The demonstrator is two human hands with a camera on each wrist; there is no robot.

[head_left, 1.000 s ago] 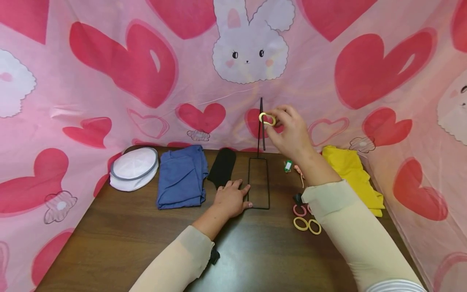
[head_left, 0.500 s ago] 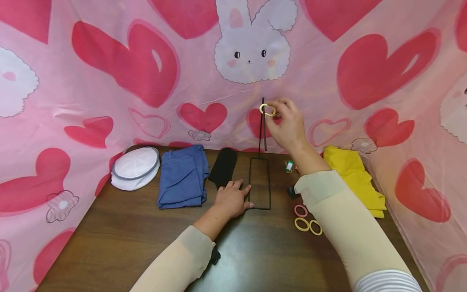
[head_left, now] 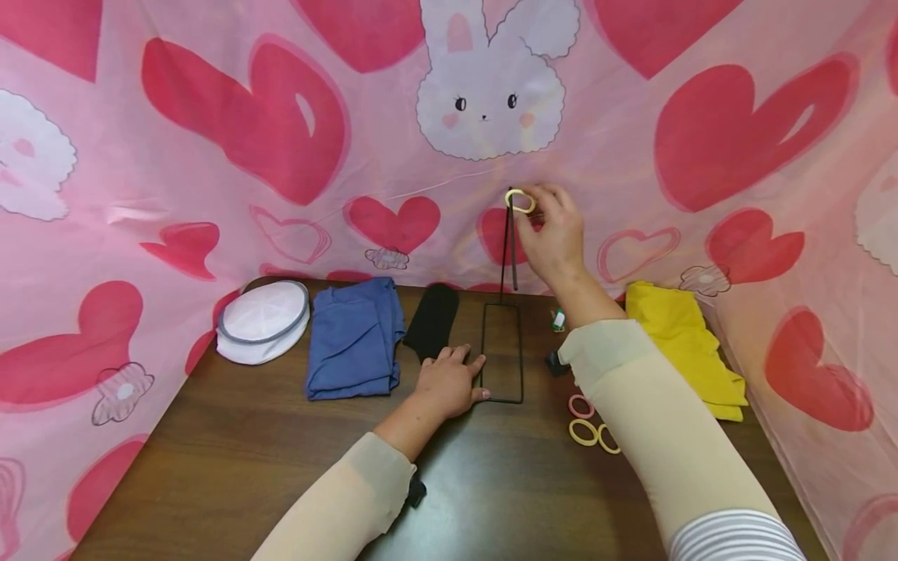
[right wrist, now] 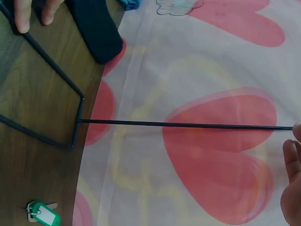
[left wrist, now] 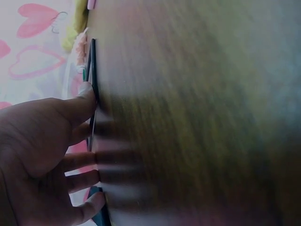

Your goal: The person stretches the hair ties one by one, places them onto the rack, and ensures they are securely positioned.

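A black wire stand rises from a flat rectangular wire base on the wooden table. My right hand pinches a yellow ring between thumb and fingers at the stand's top, where the ring overlaps the upright's tip. In the right wrist view the upright runs to those fingertips, and the ring is out of sight. My left hand lies with fingers spread at the base's left side, its thumb resting on the wire. A black sock lies by its fingertips.
Two yellow rings and a pink ring lie right of the base, partly under the right sleeve. A green key tag is farther back. Folded blue cloth, a white mesh item and yellow cloth lie around; patterned sheeting hangs behind.
My right hand has raised the yellow ring along the upright to the stand's tip. The left hand keeps its place on the base.
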